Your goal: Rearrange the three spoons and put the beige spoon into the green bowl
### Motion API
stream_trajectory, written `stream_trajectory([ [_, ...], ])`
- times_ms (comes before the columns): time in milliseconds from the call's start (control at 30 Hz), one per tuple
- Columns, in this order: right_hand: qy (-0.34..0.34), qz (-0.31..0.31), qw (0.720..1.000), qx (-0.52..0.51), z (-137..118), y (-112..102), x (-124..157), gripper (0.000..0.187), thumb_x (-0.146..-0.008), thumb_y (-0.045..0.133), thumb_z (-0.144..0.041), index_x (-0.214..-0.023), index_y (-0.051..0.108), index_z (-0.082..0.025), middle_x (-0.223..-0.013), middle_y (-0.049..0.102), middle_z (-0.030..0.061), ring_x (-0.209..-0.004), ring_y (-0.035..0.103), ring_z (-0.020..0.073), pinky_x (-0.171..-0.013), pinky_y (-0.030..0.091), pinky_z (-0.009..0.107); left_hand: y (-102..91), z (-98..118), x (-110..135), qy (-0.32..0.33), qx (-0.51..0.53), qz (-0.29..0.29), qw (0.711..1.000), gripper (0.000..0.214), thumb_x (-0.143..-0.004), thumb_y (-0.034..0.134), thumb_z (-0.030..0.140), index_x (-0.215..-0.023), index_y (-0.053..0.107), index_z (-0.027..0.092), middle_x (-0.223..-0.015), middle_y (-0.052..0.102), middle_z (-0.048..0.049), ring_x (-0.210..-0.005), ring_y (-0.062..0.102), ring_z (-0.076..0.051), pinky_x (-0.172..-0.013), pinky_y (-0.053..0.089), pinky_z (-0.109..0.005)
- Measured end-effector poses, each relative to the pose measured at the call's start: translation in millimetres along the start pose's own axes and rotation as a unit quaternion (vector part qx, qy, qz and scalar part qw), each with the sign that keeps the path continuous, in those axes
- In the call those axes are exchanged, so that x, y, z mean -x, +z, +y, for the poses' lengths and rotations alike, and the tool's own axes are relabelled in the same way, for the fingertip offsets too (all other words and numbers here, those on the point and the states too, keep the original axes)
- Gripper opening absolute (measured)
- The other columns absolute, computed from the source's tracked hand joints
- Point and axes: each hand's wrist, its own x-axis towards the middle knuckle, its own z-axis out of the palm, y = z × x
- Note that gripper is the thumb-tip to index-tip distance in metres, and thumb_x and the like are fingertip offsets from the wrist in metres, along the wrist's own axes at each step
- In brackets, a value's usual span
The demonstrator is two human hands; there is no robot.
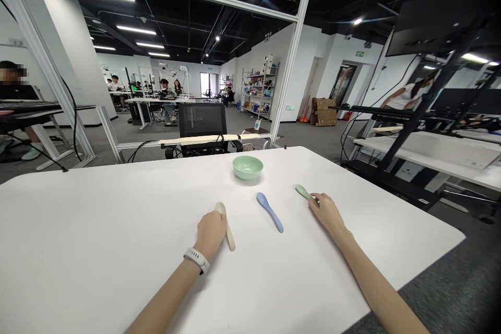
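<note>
My left hand (pixel 211 232), with a white watch on its wrist, rests curled on the white table (pixel 97 229) against a cream spoon (pixel 229 235); I cannot tell if it grips it. My right hand (pixel 326 212) lies over the handle of a green spoon (pixel 302 191), fingers closed around it. Between the two hands a blue spoon (pixel 270 211) lies untouched. A pale green bowl (pixel 247 167) stands beyond the spoons near the far edge and looks to hold nothing.
A black chair (pixel 202 121) and a metal frame (pixel 287 70) stand behind the table. To the right are other desks and a dark stand (pixel 415 115). People sit at distant desks at the left and the back. The table's right edge drops to grey floor.
</note>
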Motion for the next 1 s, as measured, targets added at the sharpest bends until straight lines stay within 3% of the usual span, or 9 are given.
stream_trajectory([
  [267,0.003,0.0,1.0,0.013,1,0,0,0.04,-0.095,0.046,-0.03,-0.118,0.072,-0.01,-0.103,0.071,0.0171,-0.099,0.067,0.0298,-0.092,0.05,0.039,0.3,0,0,0.007,-0.001,-0.004,1.0,0.055,-0.102,0.025,0.027,-0.107,0.075,0.005,-0.116,0.079,-0.0225,-0.107,0.073,-0.027,-0.084,0.047,-0.035],
  [700,-0.01,0.009,0.999,0.039,5,3,-2,0.039,-0.096,0.049,-0.027,-0.12,0.073,-0.008,-0.101,0.071,0.0178,-0.099,0.068,0.0303,-0.095,0.051,0.041,2.7,-2,-2,0.018,0.0,0.009,1.0,0.056,-0.102,0.024,0.028,-0.102,0.076,0.007,-0.112,0.08,-0.0208,-0.103,0.073,-0.025,-0.084,0.048,-0.033],
  [867,-0.027,0.025,0.996,0.078,8,6,-3,0.038,-0.097,0.049,-0.026,-0.12,0.074,-0.008,-0.104,0.072,0.0186,-0.102,0.068,0.0317,-0.094,0.052,0.042,4.4,-6,-2,0.032,0.016,0.02,0.999,0.059,-0.102,0.023,0.034,-0.096,0.076,0.009,-0.106,0.081,-0.0205,-0.096,0.074,-0.025,-0.079,0.048,-0.034],
  [1000,-0.044,0.053,0.993,0.098,5,6,-4,0.037,-0.097,0.051,-0.026,-0.12,0.074,-0.01,-0.11,0.071,0.0205,-0.102,0.068,0.0333,-0.091,0.052,0.044,-3.8,-22,-5,0.047,0.03,0.045,0.997,0.062,-0.102,0.022,0.04,-0.086,0.075,0.012,-0.09,0.08,-0.0182,-0.081,0.073,-0.025,-0.072,0.047,-0.035],
])
